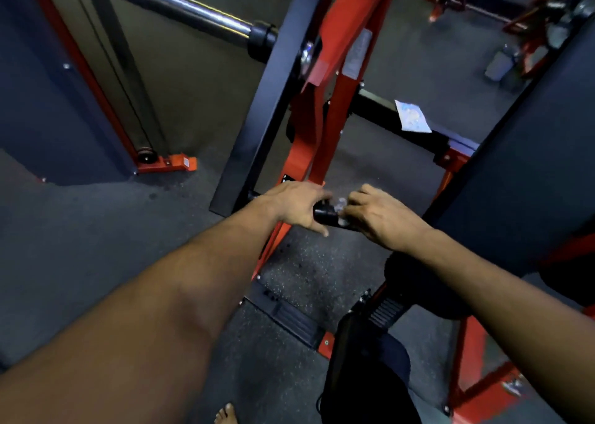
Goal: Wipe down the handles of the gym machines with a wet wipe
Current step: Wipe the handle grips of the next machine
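At your eleven o'clock a chrome bar (183,8) ends in a black collar (262,38). At one o'clock a pale packet (412,116) lies on a black crossbar (380,108). At nine o'clock sits an orange foot bracket (170,162). At six o'clock, bare toes (227,414) rest on speckled floor (309,269).

Left hand (297,206) spread, right hand (375,216) curled.

Dim, bluish indoor light; glare streaks the chrome bar (183,6); soft blur throughout, and wide-angle distortion bends the edges.
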The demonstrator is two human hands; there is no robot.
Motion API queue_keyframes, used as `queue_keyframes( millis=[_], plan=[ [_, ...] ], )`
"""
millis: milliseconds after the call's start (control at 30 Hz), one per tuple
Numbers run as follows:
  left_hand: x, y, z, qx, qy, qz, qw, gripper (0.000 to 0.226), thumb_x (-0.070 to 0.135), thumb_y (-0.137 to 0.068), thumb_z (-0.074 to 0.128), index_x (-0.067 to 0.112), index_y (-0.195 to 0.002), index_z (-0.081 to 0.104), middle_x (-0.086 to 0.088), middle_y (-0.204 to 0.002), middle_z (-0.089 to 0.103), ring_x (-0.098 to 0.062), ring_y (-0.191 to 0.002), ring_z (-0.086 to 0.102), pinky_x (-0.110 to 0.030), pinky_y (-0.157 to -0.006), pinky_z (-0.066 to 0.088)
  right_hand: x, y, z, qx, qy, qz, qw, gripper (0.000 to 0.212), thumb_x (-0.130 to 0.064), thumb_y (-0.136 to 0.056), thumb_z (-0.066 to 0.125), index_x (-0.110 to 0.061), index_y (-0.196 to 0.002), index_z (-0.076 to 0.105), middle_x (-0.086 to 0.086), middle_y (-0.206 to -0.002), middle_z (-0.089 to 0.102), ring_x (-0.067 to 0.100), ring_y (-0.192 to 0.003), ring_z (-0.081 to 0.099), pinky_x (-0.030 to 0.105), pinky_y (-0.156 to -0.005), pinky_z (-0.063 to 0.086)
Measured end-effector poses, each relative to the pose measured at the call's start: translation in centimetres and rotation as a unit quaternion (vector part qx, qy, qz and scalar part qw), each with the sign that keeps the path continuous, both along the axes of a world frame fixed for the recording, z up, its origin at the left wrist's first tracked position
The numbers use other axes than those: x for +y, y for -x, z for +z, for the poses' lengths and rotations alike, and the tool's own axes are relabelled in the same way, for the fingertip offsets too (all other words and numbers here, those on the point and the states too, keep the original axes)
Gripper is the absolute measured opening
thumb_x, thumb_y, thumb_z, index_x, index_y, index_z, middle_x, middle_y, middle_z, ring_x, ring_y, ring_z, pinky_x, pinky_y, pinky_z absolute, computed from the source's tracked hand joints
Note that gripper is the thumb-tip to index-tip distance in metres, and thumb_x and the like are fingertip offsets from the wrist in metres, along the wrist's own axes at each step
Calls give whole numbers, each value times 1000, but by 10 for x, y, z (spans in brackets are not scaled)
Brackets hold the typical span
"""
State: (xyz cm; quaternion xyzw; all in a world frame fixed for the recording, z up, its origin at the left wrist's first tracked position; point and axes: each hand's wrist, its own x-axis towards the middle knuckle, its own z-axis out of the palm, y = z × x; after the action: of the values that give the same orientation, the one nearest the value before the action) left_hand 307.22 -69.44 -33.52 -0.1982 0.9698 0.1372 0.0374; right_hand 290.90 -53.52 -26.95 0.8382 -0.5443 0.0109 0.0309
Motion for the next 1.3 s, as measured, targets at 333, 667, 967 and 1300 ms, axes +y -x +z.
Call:
queue_keyframes(
  millis=[333, 667, 967, 1300],
  plan=[
    [-28, -81, -4, 219, 189, 280, 915, 66, 55, -97, 48, 26, -155, 37, -9, -172, 10, -32, -158, 7, -67, -121, 16, 14, 29, -5, 37, -46, 32, 998, 18, -21, -102, 54, -16, -108, 69, 0, -119, 62, 21, -100, 56, 33, -62, 51],
    [-29, -71, -22, 193, 223, 311, 904, 58, 49, -100, 48, 26, -153, 45, -8, -173, 3, -31, -159, 8, -51, -103, 47, -28, -13, -19, -53, -48, 4, 997, 10, -25, -101, 58, -20, -104, 65, -5, -97, 55, 17, -90, 50, 37, -69, 50],
    [-27, -72, -19, 174, 210, 312, 910, 59, 50, -101, 41, 25, -155, 42, -8, -173, 0, -32, -159, 6, -49, -104, 49, -10, 11, 6, -1, -92, 47, 995, 22, -23, -99, 44, -17, -104, 65, -3, -99, 55, 16, -87, 48, 23, -68, 33],
    [-26, -71, -20, 179, 220, 316, 905, 53, 40, -104, 43, 25, -154, 43, -10, -173, 5, -34, -158, 10, -49, -106, 45, -68, -58, -33, -62, -49, 27, 997, 10, -21, -101, 57, -15, -103, 65, -1, -96, 55, 20, -91, 52, 34, -76, 47]
  ],
)
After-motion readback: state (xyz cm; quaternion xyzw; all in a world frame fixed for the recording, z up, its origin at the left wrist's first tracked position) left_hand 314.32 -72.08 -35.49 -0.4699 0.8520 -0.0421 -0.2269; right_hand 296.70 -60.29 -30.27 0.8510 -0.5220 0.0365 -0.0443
